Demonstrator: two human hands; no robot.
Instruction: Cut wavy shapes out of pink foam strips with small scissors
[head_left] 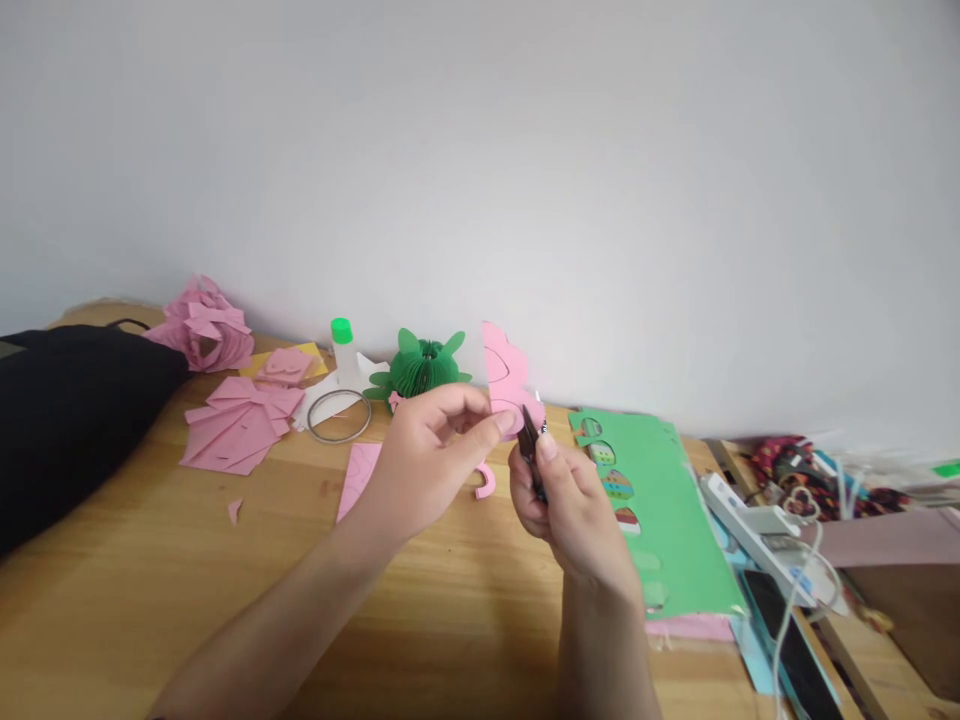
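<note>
Between the thumb and fingers of my left hand [439, 450] is a piece of pink paper [506, 370] with a scalloped right edge and curved lines drawn on it. My right hand [566, 500] is closed around a dark pair of scissors [531, 445], whose blades point up and touch the paper's lower right edge. Below the hands lies a small curved pink scrap [485, 481] on the wooden table [450, 620]. Another pink sheet [356, 475] with drawn lines is partly hidden behind my left hand. Beyond it sits a green folded-paper figure [425, 368].
Pink folded paper [240, 425], a glue stick [343, 350] with a green cap and a metal ring [339, 416] are at the left, near a black cloth item [75, 420]. Green paper sheets [686, 530], a power strip [757, 535] and a phone [791, 645] lie at the right.
</note>
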